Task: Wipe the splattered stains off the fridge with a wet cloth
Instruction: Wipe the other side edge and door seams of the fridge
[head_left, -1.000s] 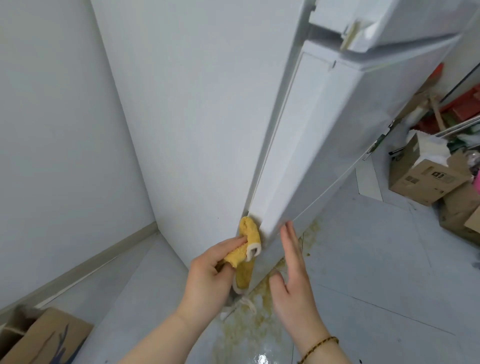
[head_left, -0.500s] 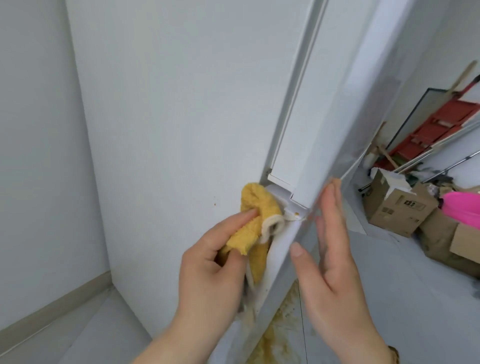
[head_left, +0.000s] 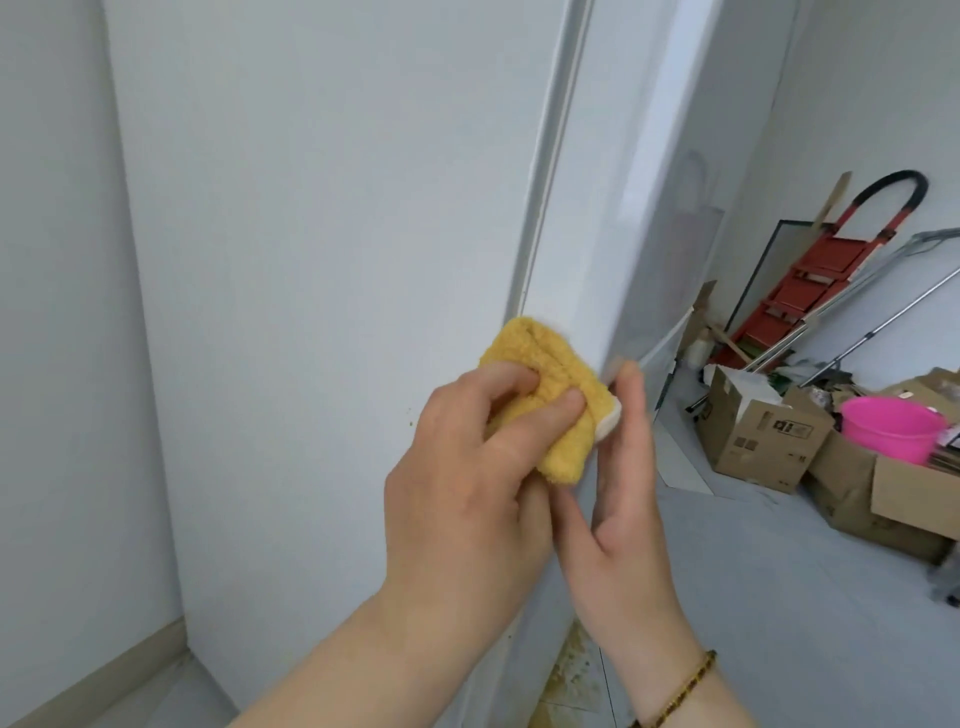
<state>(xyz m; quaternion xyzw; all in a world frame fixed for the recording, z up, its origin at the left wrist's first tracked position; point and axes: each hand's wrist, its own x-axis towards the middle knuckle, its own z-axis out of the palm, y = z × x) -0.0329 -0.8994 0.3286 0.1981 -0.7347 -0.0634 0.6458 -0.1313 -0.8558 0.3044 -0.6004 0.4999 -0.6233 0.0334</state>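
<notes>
A white fridge fills the middle of the view, its side panel facing me and its door edge to the right. My left hand grips a folded yellow cloth and presses it against the fridge where the side meets the door edge. My right hand is held flat with straight fingers against the door edge, just right of the cloth. A few tiny dark specks show on the side panel left of my left hand. Brownish splatter stains the floor at the fridge's foot.
A white wall stands close on the left with a beige skirting. At the right are cardboard boxes, a pink bucket, a red hand truck and metal poles leaning on the wall.
Both hands have moved up the fridge's edge, with the cloth rubbing higher. My view has lifted too, so the stained floor has mostly dropped out of sight.
</notes>
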